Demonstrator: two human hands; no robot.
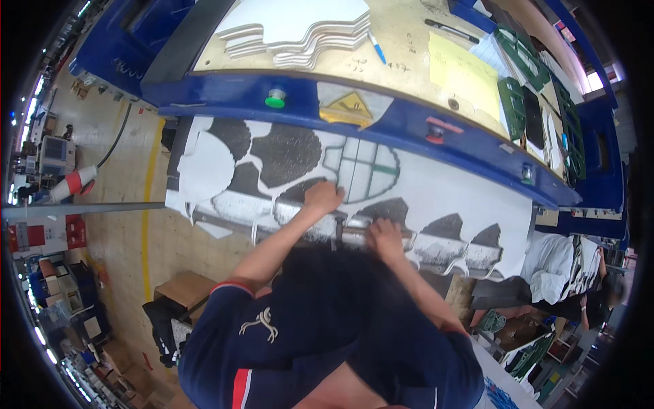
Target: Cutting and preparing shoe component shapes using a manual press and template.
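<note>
A cutting die (368, 168) with a scalloped outline and green cross bars lies on the white sheet material (446, 180) below the press beam. My left hand (324, 198) is closed at the die's near left edge, its fingertips against the rim. My right hand (386, 238) rests at the near edge of the sheet, fingers bent and slightly apart. Below that hand runs a brown handle-like bar (355, 232) with a dark upright end, perhaps a hammer; whether the hand touches it I cannot tell. Scallop-edged cut-outs (286, 153) leave dark gaps left of the die.
A blue press beam (225, 95) with a green button (275, 99) crosses behind the sheet. Above it sit stacked white cut pieces (293, 31), a blue pen (377, 48) and green dies (521, 54). One loose white piece (206, 167) lies at left. Another person (599, 290) stands far right.
</note>
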